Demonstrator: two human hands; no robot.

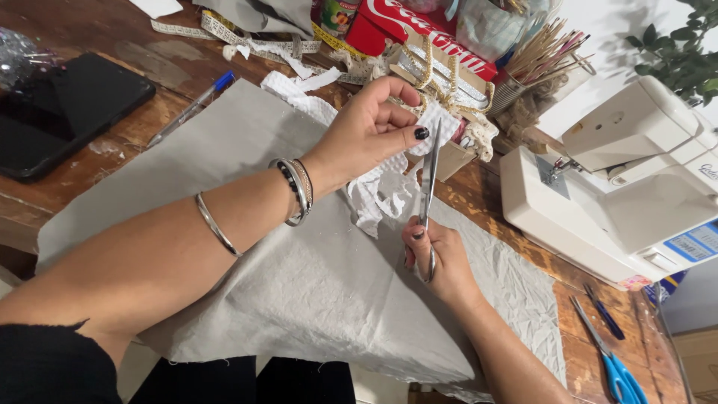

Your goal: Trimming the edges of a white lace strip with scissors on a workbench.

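Holding a strip of white lace trim (437,123) up above the table, the left hand (370,131) is closed in a pinch: the thumb and the first fingers are pressed together on the upper end of the strip. The rest of the trim hangs down and gathers in a loose crumpled heap (378,194) on the grey fabric (299,277), just under the left wrist.

A pair of metal scissors (428,194) is held by the right hand (441,258), with the fingers passed through the handle rings and curled around them. The blades point upward to the pinched end and appear nearly closed at the trim; whether they already bite into it cannot be told.

The trim is judged to be very light, thin and soft, with no stiffness of its own, so it folds and drops wherever it is not supported. It is probably not slippery because of its open woven texture, but it can be frayed or pulled out of shape easily. It is best taken close to the place of the cut and kept a little stretched, as a slack strip would bend away from the blades.

Nearby, a white sewing machine (621,187) is seen on the right of the wooden table (172,67), blue-handled scissors (617,366) lie close to the table's edge, and a pen (191,108) rests beside the fabric.
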